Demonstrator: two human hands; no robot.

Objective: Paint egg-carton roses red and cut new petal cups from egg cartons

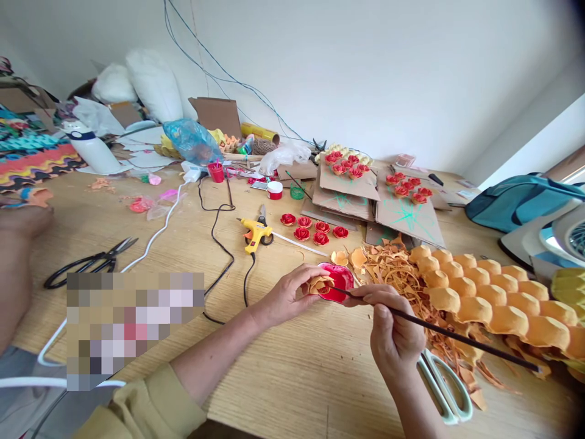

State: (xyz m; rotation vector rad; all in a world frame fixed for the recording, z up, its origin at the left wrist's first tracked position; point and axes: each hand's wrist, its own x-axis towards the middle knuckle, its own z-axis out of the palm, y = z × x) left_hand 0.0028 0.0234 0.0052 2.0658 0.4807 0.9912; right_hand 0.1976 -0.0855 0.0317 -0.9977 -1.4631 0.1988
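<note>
Pinched snugly in the worker's L hand (289, 297) is an orange rose (322, 285), fingers wrapped round its 9 o'clock side; R hand (397, 332) grips a long dark stick (457, 337) pen-style, one end aimed at the rose's 3 o'clock edge, tho I can't tell if they touch. Taking that rose as the clock's center, w/ 12 toward the wall: a red dish (346, 281) sits at 3, partly hidden behind the rose, w/ 2 orange petal pcs (358, 258) just past it at approx. 1. Six red roses (302, 234) lie loose on the table (283, 378) near 12; more red ones (356, 174) stand on stacked cardboard (350, 207) btwn 12 and 1. Yellow glue gun (256, 232) is at 10, by a pair of dark-handled scissors. Orange scraps (397, 274) heap up at 3, next to the orange egg tray (493, 292) beyond. Pale-green-handled scissors (423, 366) lie at 4, beside the R wrist. Way off at 9, black scissors (82, 267) lie nr another person's arm (13, 274).
</note>
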